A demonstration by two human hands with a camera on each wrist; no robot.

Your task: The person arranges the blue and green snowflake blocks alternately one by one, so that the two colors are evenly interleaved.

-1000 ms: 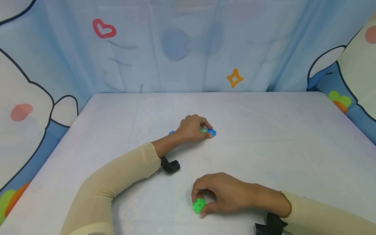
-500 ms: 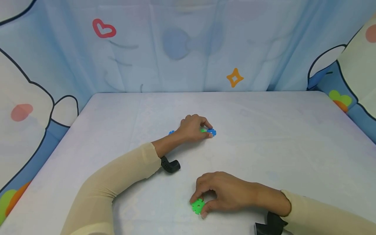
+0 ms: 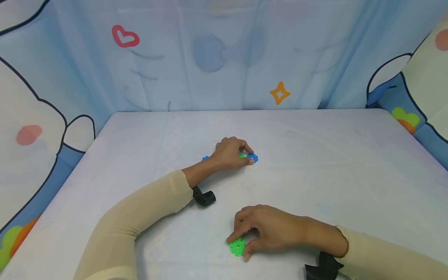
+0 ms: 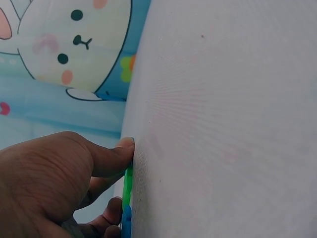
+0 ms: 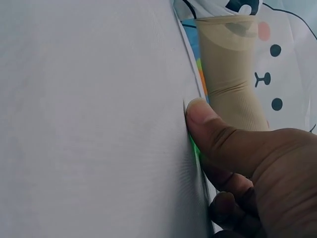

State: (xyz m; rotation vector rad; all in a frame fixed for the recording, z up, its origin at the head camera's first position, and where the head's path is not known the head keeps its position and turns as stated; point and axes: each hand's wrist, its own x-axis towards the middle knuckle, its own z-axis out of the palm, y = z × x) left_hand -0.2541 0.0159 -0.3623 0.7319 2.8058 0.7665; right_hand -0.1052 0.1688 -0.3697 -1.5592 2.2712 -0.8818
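In the head view my left hand [image 3: 230,153] is on the far middle of the table. Its thumb and forefinger grip a blue snowflake building disc [image 3: 252,157]. A green disc [image 3: 242,155] shows beside it under the hand, and another blue disc [image 3: 205,158] peeks out by the wrist. The left wrist view shows green [image 4: 127,188] and blue [image 4: 127,222] edges by the fingers. Nearer the front, my right hand [image 3: 267,229] pinches a green snowflake building disc [image 3: 238,247] lying flat; the right wrist view leaves only a sliver of it visible.
A white cloth covers the table [image 3: 315,171]. Behind it hangs a light blue printed curtain [image 3: 224,58]. Each wrist carries a black camera mount, the left one [image 3: 204,197] close to the cloth and the right one [image 3: 322,268] near the front edge.
My right forefinger has shifted along the green disc's rim, and the disc has turned and moved slightly. My left hand holds still.
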